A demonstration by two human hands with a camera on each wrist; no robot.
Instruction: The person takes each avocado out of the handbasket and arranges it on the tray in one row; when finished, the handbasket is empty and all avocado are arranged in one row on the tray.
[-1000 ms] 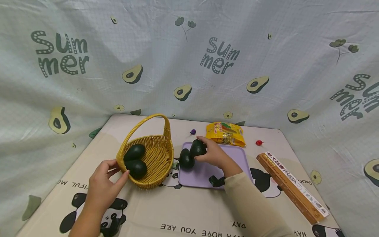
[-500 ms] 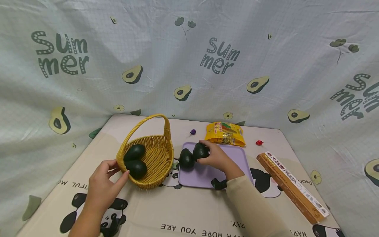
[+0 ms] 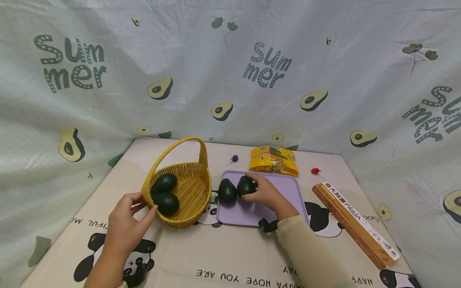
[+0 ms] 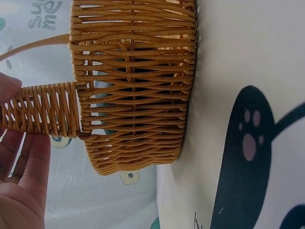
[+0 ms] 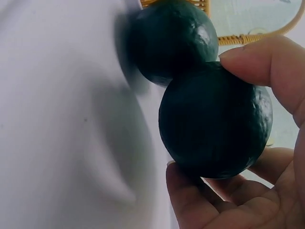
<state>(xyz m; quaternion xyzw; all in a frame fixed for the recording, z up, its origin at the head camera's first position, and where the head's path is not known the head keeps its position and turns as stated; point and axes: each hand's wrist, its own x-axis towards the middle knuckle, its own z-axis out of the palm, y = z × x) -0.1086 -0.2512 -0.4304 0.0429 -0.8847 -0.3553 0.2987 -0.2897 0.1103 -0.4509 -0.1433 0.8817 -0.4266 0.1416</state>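
A yellow wicker basket stands on the left with two dark green avocados lying in it. My left hand grips the base of its handle, thumb on one side and fingers on the other. My right hand holds another avocado between thumb and fingertips, close over the purple tray. Its shadow falls on the tray in the right wrist view. Beside it, on the tray's left part, sits a further avocado.
Behind the tray lies a yellow snack bag. A purple lollipop and a red lollipop lie at either side of the bag. On the right is a long pasta box. A printed cloth curtain rises behind the table.
My right hand has moved slightly right and toward me with its avocado, lowering it beside the one on the tray. The left hand stays on the basket.
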